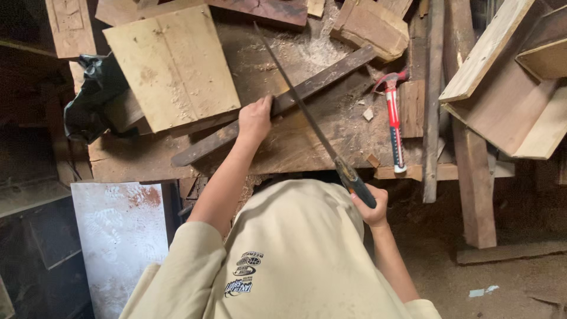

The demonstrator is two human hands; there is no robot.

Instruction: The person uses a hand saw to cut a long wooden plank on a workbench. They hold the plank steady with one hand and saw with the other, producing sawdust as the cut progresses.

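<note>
Dim, cluttered woodworking corner

A sawdust-strewn tabletop (147,162) stands on a dirt floor (508,283) (wood scraps scattered about); a pale panel (121,236) leans below, light boards (514,77) stacked right.

The tabletop (147,162) is a rough wooden surface, worn and dusty. On it lies a long dark wooden strip (277,106), placed diagonally, and a pale square board (174,65) beside its left part. A hammer (393,118) with red and white handle lies near the right edge — sawdust (316,50) and small wood chips (368,113) are around it.
</note>
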